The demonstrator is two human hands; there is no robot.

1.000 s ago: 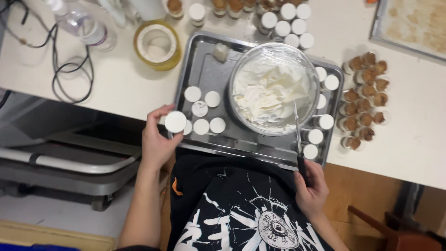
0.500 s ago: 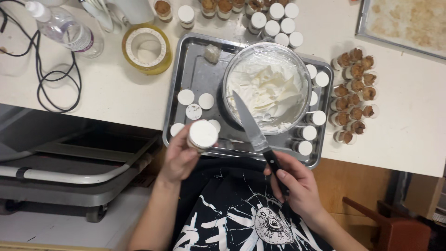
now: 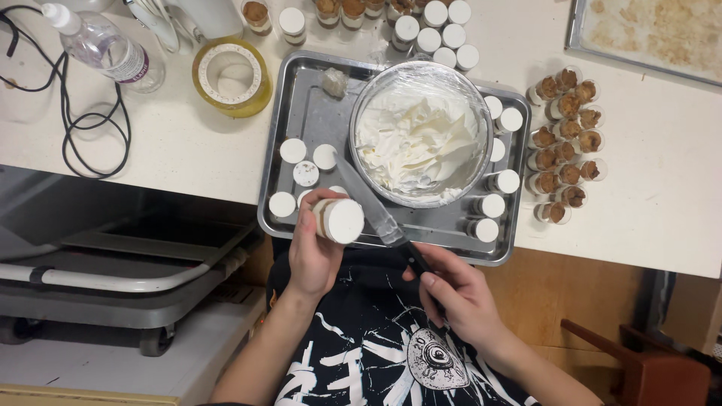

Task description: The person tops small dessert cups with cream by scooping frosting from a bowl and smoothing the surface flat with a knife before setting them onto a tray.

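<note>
A small white-topped cup (image 3: 338, 219) lies tilted beside a cream-smeared spatula blade (image 3: 368, 203).

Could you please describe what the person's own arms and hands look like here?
Both the left hand and the right hand are bare, with no gloves, rings or watch visible. The forearms are uncovered, no sleeves showing. Below them is a black shirt with a white graphic print.

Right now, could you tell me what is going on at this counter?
A person stands at a white counter. The left hand holds a small cup topped with white cream tipped on its side, and the right hand holds a long knife with its blade beside that cup. Both are over a metal tray that carries a bowl of whipped cream and more filled cups. Unfilled crumb cups wait to the right.
</note>
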